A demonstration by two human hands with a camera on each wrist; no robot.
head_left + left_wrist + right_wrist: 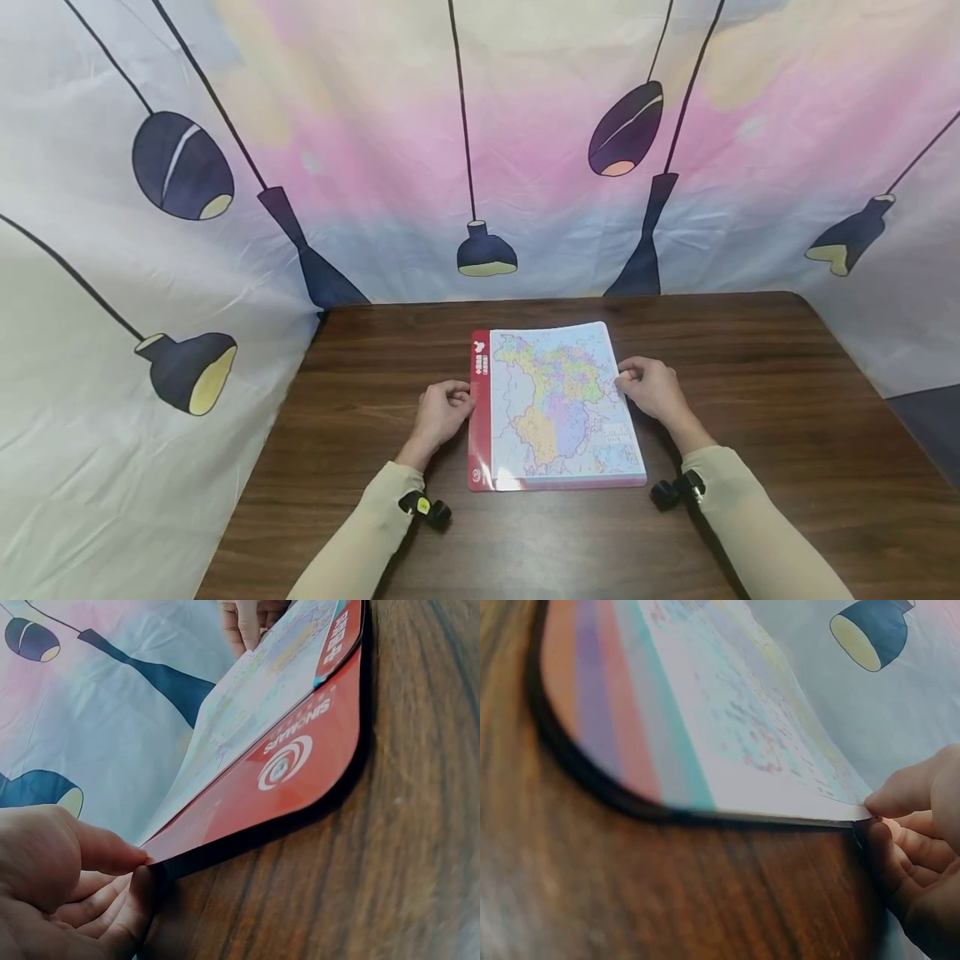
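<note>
A flat map pad (558,404) with a red left strip and a coloured map face lies in the middle of the brown wooden table (750,400). My left hand (465,400) pinches the red left edge; in the left wrist view thumb and fingers (112,855) close on the red cover (285,772) at the rim. Opposite, my right hand (624,379) pinches the pad's right edge. The right wrist view has its thumb (907,791) on top of the map sheet (727,727) and its fingers curled under, the edge raised slightly off the wood.
A cloth backdrop (480,125) printed with dark hanging lamps surrounds the table at the back and sides. Small black wrist cameras (427,507) sit on both beige sleeves. The wood (787,433) is bare on both sides of the pad.
</note>
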